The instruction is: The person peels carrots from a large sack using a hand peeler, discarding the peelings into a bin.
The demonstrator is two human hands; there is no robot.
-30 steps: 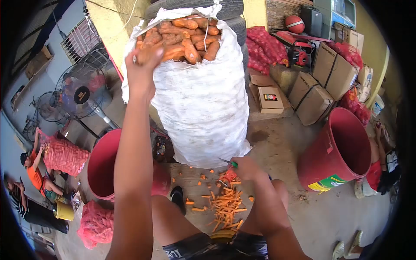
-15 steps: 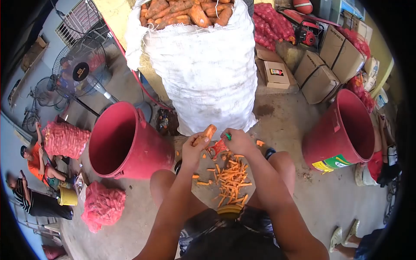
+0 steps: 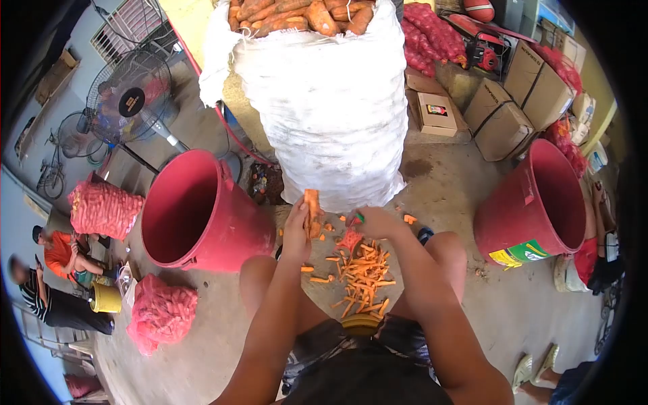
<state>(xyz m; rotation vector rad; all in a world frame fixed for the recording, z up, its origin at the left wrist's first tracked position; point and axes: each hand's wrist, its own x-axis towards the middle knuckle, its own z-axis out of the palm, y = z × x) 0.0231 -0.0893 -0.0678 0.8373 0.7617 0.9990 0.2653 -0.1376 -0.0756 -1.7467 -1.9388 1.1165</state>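
Observation:
My left hand (image 3: 294,231) is wrapped around a carrot (image 3: 312,208), which stands upright with its top end above my fingers. To its right, my right hand (image 3: 376,223) is closed on a small green-handled tool (image 3: 360,217); its working end cannot be made out. A reddish piece (image 3: 349,240) shows just below the right hand. On the floor between my legs lies a heap of carrot pieces (image 3: 366,273), with loose bits scattered round it. Straight ahead stands a tall white sack (image 3: 324,115) filled with carrots (image 3: 322,19).
A large red bin (image 3: 223,223) is on the left and another red bin (image 3: 499,216) on the right. Red mesh sacks (image 3: 162,312) and a standing fan (image 3: 131,101) are at left. Cardboard boxes (image 3: 499,118) stand back right. Two people (image 3: 62,253) are at far left.
The carrot in my left hand has turned from slanted to upright and moved slightly left, away from the right hand. My right hand has shifted slightly right and down, still closed.

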